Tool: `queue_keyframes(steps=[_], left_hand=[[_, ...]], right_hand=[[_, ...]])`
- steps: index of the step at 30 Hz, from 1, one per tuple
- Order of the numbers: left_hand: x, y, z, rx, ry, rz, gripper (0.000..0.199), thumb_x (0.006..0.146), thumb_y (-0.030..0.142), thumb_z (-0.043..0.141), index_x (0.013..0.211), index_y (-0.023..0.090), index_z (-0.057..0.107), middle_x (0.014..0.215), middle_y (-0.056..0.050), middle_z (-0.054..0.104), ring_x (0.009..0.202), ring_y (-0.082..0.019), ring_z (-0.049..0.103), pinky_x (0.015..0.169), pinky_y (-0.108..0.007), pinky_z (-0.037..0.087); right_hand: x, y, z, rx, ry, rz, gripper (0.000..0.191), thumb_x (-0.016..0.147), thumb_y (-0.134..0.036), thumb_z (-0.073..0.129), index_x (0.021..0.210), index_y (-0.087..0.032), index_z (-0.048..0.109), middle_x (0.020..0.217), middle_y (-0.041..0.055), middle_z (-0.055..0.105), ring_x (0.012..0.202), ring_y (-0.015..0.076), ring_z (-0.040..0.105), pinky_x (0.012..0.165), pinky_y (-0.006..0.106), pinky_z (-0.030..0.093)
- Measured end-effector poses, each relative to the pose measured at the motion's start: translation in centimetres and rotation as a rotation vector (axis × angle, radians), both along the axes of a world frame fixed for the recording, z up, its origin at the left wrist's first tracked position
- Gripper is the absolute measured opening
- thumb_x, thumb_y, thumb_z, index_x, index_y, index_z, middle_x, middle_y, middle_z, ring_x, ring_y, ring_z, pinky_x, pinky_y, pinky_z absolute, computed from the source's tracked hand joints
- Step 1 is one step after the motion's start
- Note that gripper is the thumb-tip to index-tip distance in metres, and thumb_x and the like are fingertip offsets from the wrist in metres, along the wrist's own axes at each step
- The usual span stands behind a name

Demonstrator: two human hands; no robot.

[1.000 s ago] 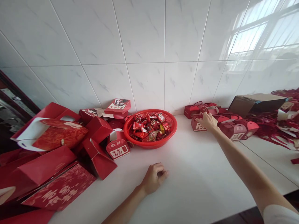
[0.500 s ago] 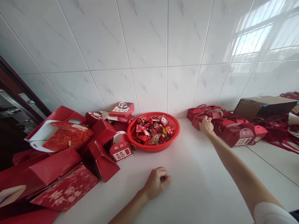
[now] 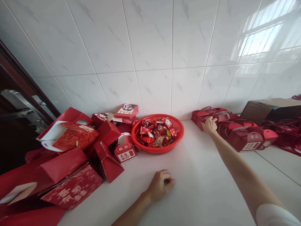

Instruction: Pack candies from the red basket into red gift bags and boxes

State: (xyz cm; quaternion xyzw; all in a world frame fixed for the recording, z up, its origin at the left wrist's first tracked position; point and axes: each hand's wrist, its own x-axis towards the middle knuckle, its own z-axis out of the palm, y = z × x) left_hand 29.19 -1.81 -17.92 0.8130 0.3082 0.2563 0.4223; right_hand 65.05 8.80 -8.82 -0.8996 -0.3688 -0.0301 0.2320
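Note:
My left hand (image 3: 162, 185) rests on the white tabletop (image 3: 188, 188) with its fingers curled and nothing visible in them. Out to the right, my right hand (image 3: 210, 124) is at a small red box (image 3: 200, 119) at the near end of a group of closed boxes; its fingers are partly spread and touch or nearly touch the box. Between and behind the hands stands a red plastic basket (image 3: 158, 151) holding wrapped candies (image 3: 156, 131). Just left of the basket is a small red box with white characters (image 3: 126, 152).
Larger red gift boxes (image 3: 63, 166) are piled on the left. At the right lie more red boxes (image 3: 244, 139), a brown cardboard box (image 3: 256, 110) and dark red bags (image 3: 288, 133). A tiled wall (image 3: 152, 91) runs behind; a door handle (image 3: 18, 113) shows at far left.
The view has shifted slightly, so everything sits a bit further right. My right hand's fingers look a little more spread at the box. My left hand keeps its place on the table.

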Motion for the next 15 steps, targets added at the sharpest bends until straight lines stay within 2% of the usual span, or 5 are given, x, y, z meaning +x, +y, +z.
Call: queue_keyframes(steps=[4,7,10,12,15], left_hand=[[0.0,-0.1,0.1,-0.001,-0.012,-0.001,0.028,0.082,0.026,0.059,0.056,0.018,0.052,0.064,0.000,0.052,0.064,-0.012,0.048,0.064,-0.026,0.039],[-0.1,-0.2,0.1,-0.009,-0.021,0.001,0.026,0.081,0.026,0.060,0.057,0.017,0.056,0.064,-0.001,0.054,0.065,-0.013,0.050,0.065,-0.026,0.041],[-0.5,-0.1,0.4,-0.033,-0.031,-0.025,0.025,0.081,0.028,0.062,0.059,0.017,0.060,0.066,-0.002,0.059,0.065,-0.014,0.054,0.064,-0.026,0.042],[-1.0,0.1,1.0,-0.035,-0.039,-0.064,0.024,0.082,0.030,0.063,0.062,0.017,0.063,0.068,-0.003,0.064,0.066,-0.014,0.057,0.066,-0.026,0.045],[-2.2,0.2,3.1,0.079,-0.017,-0.106,0.020,0.085,0.030,0.064,0.069,0.017,0.067,0.074,-0.003,0.070,0.072,-0.016,0.064,0.074,-0.027,0.049]], right_hand=[[-1.3,-1.0,0.8,0.045,-0.052,-0.029,0.058,0.086,-0.027,0.061,0.135,-0.002,0.043,0.147,0.0395,0.031,0.123,0.0470,0.054,0.091,0.053,0.047],[-3.7,-2.1,1.5,0.199,-0.123,0.146,0.045,0.083,-0.025,0.059,0.124,-0.007,0.053,0.142,0.0321,0.044,0.119,0.0432,0.056,0.090,0.052,0.047],[-7.9,-4.6,1.7,0.444,-0.061,0.466,0.023,0.085,-0.025,0.055,0.105,-0.016,0.059,0.117,0.0185,0.062,0.092,0.0285,0.065,0.078,0.041,0.052],[-11.5,-7.0,1.3,0.578,0.040,0.776,0.010,0.089,-0.026,0.052,0.092,-0.019,0.059,0.093,0.0093,0.066,0.071,0.0195,0.063,0.070,0.033,0.051],[-16.7,-11.1,-0.5,0.625,0.191,1.211,0.010,0.094,-0.019,0.049,0.088,-0.021,0.057,0.080,0.0030,0.063,0.068,0.0140,0.060,0.066,0.025,0.049]])
